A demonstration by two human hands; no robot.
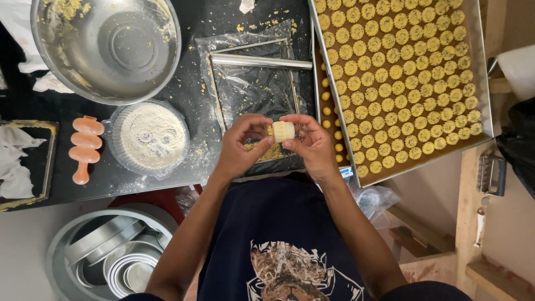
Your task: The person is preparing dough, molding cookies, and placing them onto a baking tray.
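Observation:
Both my hands hold a small white cylindrical cookie mould [283, 131] between their fingertips, above the front edge of a plastic-covered board. My left hand [241, 146] pinches its left side and my right hand [311, 144] grips its right side. Yellow dough crumbs [270, 151] lie on the plastic just below the mould. To the right stands a large metal tray [484, 83] filled with several rows of round yellow flower-shaped cookies [401, 72]. A column of small yellow dough balls [327, 111] runs along the tray's left side.
A big steel mixing bowl [106, 47] with dough smears sits at the back left. A clear container of flour [149, 136] and an orange ridged plastic tool [84, 146] lie left of my hands. A metal rolling tube [259, 61] rests on the plastic sheet. Nested round tins [111, 259] sit below.

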